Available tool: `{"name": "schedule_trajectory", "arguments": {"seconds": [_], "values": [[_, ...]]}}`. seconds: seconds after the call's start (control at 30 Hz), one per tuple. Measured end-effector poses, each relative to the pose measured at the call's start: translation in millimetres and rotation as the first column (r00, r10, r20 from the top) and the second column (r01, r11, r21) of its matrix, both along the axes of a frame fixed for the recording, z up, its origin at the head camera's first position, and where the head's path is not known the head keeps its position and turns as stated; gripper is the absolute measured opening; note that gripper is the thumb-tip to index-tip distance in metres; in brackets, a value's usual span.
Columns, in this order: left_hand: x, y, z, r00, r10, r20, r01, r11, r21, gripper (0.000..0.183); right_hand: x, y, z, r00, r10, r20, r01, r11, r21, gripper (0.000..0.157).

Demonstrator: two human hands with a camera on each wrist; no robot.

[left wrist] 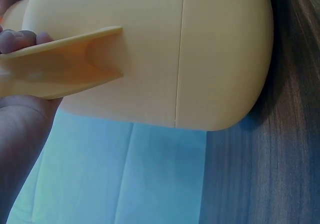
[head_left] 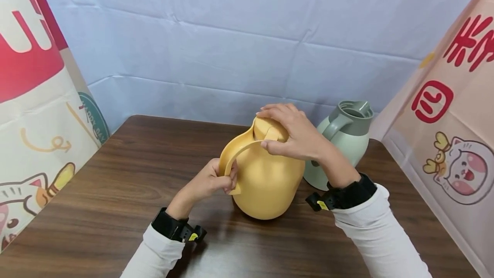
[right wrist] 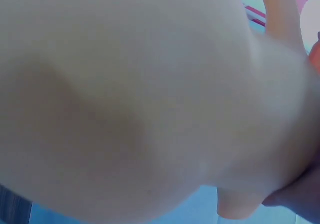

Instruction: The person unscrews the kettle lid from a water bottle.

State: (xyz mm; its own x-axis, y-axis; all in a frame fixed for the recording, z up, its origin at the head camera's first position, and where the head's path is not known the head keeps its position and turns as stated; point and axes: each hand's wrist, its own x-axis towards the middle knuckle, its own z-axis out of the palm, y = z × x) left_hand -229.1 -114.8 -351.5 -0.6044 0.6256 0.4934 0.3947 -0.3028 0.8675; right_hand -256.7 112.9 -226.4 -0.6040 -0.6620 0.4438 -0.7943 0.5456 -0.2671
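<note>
A yellow insulated jug (head_left: pixel 266 183) stands on the wooden table, slightly tilted in the head view. My left hand (head_left: pixel 216 176) grips its handle (head_left: pixel 233 151), the fingers wrapped through the loop; in the left wrist view the handle (left wrist: pixel 65 66) runs out from the smooth body. My right hand (head_left: pixel 295 132) lies over the jug's lid (head_left: pixel 270 128), holding it between the thumb on the near side and the fingers on the far side. The right wrist view is filled by the jug's body (right wrist: pixel 125 94), with the short spout (right wrist: pixel 237 204) at the bottom.
Behind my right forearm stands a pale green jug (head_left: pixel 355 140) with a grey-green collar and an uncovered mouth; my arm hides part of it. The dark wooden table (head_left: pixel 115 192) ends at a pale blue cloth (head_left: pixel 212 55). Printed cloths (head_left: pixel 444 149) hang at both sides.
</note>
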Motion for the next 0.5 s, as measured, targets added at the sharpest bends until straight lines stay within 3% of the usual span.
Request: {"name": "schedule_trajectory", "arguments": {"seconds": [0.2, 0.33, 0.5], "values": [[-0.4, 1, -0.5, 1.000, 0.028, 0.009, -0.028, 1.000, -0.004, 0.007, 1.0, 15, -4.5, 0.993, 0.119, 0.023, -0.117, 0.990, -0.085, 0.049], [-0.4, 1, -0.1, 0.999, 0.043, 0.006, -0.043, 0.999, -0.008, 0.007, 0.8, 25, -12.3, 0.981, 0.193, 0.018, -0.184, 0.955, -0.232, 0.044], [-1.1, -1, -0.2, 0.999, 0.049, -0.001, -0.049, 0.999, -0.001, 0.008, 1.8, 33, -17.0, 0.975, 0.216, -0.046, -0.219, 0.913, -0.343, 0.039]]}}
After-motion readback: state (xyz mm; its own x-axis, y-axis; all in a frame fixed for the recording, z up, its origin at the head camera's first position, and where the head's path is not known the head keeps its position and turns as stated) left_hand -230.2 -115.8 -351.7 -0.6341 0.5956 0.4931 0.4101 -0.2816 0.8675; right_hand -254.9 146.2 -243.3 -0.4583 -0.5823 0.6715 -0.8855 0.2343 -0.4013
